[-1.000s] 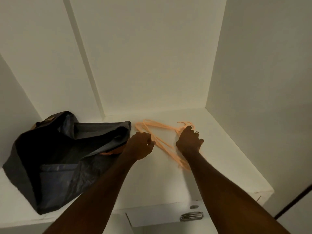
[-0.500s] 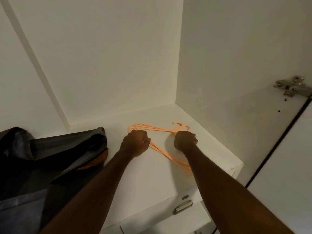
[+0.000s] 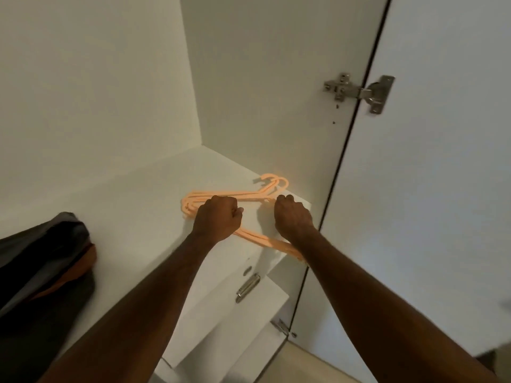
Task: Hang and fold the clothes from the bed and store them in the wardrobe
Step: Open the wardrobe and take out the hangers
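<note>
Both hands clenched on hangers point(image 3: 250, 195) at shelf point(image 3: 154, 189) right front corner: left hand point(image 3: 218, 218), right hand point(image 3: 293, 217). Advise lifting stack level, hooks aligned, clear of door point(image 3: 442, 189)

Two bare arms reach onto a white wardrobe shelf point(image 3: 132, 205). The left hand point(image 3: 218, 217) and right hand point(image 3: 293, 217), both with fingers curled, grip a stack of orange plastic hangers point(image 3: 221, 196) lying flat there. A dark bag point(image 3: 44, 261) sits at left. A metal hinge point(image 3: 359, 92) joins the open door point(image 3: 442, 189).
</note>
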{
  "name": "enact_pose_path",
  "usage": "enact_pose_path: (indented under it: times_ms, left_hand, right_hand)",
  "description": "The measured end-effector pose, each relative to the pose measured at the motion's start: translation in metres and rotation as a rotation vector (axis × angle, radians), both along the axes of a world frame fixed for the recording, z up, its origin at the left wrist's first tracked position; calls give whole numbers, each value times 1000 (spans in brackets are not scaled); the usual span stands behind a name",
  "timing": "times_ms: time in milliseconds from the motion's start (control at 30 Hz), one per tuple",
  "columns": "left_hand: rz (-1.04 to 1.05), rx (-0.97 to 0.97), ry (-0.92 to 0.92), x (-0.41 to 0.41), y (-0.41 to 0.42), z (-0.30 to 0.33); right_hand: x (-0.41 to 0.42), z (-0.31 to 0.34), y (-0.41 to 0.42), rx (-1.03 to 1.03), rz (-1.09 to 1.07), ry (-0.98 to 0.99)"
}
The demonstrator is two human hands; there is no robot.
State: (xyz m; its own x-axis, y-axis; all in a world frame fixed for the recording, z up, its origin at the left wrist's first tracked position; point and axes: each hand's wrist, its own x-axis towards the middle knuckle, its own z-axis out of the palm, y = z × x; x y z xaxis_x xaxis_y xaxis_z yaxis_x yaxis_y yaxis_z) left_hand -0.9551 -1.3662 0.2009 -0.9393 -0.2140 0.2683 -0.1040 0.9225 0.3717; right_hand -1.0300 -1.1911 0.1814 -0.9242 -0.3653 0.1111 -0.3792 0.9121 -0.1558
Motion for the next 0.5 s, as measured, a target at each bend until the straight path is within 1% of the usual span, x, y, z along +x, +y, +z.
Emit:
enact_pose_path:
  times_ms: [133,267,367,433,500]
  left_hand:
    - [-120,2,64,0,42,8]
    - [-249,37,76,5,97,7]
    - [-342,93,42,23,154,-3]
    - [-410,127,3,41,196,-13]
    - [-473,93,-48,61,238,-25]
  right_hand:
    - [26,1,56,23,13,52]
    - [60,-9,123,-4,5,44]
    - [96,-29,181,-69,-75,21]
    - [129,-44,224,-71,-135,-19]
    - [166,-62,269,-49,-197,-48]
